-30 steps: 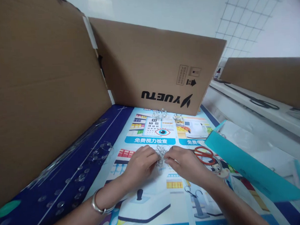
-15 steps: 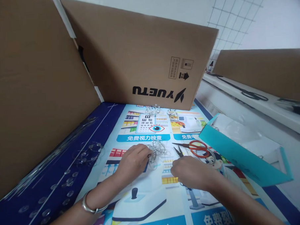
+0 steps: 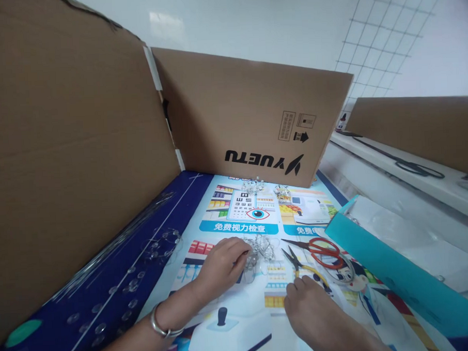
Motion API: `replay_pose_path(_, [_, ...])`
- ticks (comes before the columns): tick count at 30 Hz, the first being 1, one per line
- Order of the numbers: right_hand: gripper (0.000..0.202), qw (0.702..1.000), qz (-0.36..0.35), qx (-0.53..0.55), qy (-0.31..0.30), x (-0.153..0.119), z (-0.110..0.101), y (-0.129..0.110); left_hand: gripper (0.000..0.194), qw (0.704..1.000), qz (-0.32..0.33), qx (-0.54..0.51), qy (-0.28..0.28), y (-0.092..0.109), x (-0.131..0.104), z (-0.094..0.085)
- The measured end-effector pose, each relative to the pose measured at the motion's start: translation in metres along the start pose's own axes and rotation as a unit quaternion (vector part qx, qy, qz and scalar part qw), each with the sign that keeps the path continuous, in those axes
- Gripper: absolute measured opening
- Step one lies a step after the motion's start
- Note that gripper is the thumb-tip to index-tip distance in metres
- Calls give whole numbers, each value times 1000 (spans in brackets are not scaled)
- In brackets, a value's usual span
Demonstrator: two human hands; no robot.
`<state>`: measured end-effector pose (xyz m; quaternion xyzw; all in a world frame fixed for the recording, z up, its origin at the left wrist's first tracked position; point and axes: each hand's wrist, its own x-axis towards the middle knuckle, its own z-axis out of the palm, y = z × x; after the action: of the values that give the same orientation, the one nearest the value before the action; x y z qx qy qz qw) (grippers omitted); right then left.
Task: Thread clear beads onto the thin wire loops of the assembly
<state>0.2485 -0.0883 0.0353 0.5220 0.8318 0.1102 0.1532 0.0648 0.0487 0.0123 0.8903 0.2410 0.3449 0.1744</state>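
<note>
My left hand [image 3: 225, 265], with a silver bangle at the wrist, is closed at the left side of a tangle of thin silvery wire with clear beads [image 3: 260, 248]. Its fingertips pinch part of that tangle. Curled into a loose fist, my right hand [image 3: 312, 307] rests low over the printed sheet; whatever its fingers may hold is hidden. Just above it lie pliers [image 3: 297, 264] with yellow handles, apart from the fingers. Red-handled scissors [image 3: 326, 252] lie beyond the pliers, with a round clear roll [image 3: 346, 272] at their handles.
Two more beaded clusters [image 3: 253, 186] sit by the cardboard panel [image 3: 250, 112]. Loose clear beads [image 3: 132, 286] and wire lengths [image 3: 116, 248] lie on the blue strip at left. A teal box [image 3: 401, 277] with plastic bags stands at right. Another cardboard wall [image 3: 70, 151] rises on the left.
My right hand has drawn back toward me, off the pliers, whose yellow handles now show. My left hand stays at the wire tangle. The view has tilted up and shifted left.
</note>
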Motion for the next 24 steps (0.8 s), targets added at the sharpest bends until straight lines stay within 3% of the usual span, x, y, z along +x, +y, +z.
replay_pose_path(4, [14, 996, -4, 84, 12, -5, -12, 20, 20, 1000, 14, -25, -2, 1, 1, -2])
replay_pose_path(6, [15, 985, 42, 165, 32, -6, -19, 32, 20, 999, 27, -38, -8, 1, 1, -2])
replay_pose_path(9, [16, 938, 114, 321, 64, 1, -29, 45, 20, 997, 49, -53, -21, 3, 2, -3])
replay_pose_path(13, [13, 866, 138, 465, 117, 27, -38, 48, 20, 996, 47, -62, -48, 7, 4, -6])
replay_pose_path(19, [10, 819, 143, 513, 215, 70, -36, 37, 17, 997, 28, -63, -37, 10, 5, -8])
replay_pose_path(24, [10, 802, 119, 496, 310, 75, -22, 27, 19, 995, 23, -95, -16, 11, 8, -10])
